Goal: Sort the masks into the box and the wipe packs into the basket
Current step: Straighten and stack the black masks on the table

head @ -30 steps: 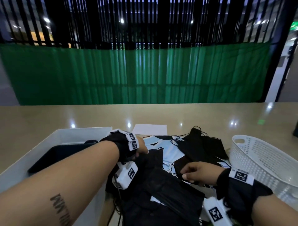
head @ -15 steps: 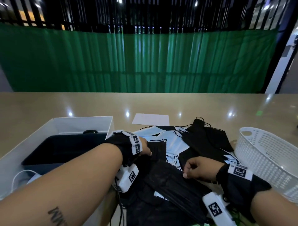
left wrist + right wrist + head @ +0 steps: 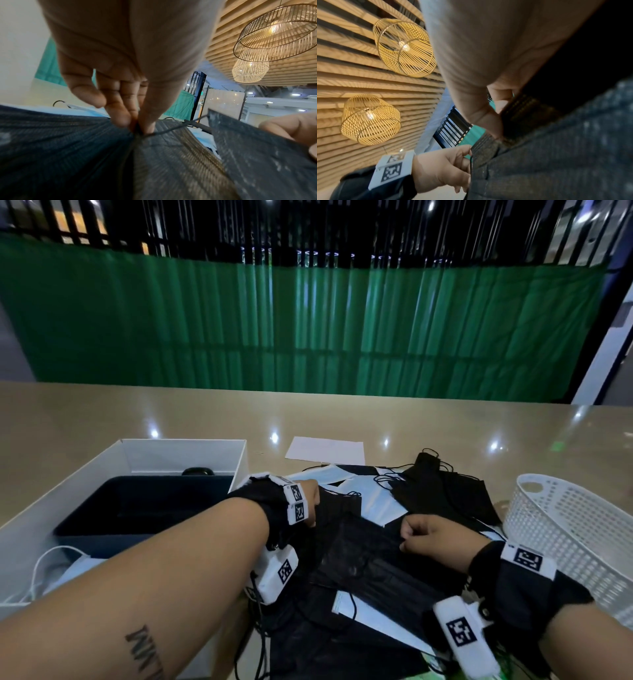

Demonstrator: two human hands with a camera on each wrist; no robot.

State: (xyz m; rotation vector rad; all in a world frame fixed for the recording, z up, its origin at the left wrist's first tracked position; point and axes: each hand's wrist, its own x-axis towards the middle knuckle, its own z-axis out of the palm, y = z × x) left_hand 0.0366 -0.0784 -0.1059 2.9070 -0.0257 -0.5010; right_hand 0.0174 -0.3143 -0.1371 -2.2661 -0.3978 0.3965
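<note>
Left hand (image 3: 310,501) pinched the black mask (image 3: 370,559) at its edge; right hand (image 3: 435,537) pinched the same mask's other end. Mask lay between hands on the pile, box (image 3: 185,448) left of left hand. Best lift both ends together, keeping ear loops clear of neighbours.

bare table (image 3: 102,419) behind mask pile (image 3: 428,494); box (image 3: 185,453), basket (image 3: 565,518) seemingly flank it.

Glossy beige surface (image 3: 102,419), white box (image 3: 185,455) at left; heap of black and pale blue masks (image 3: 442,494) at centre, white sheet of paper (image 3: 325,448) behind; white perforated basket (image 3: 561,518) at right
</note>
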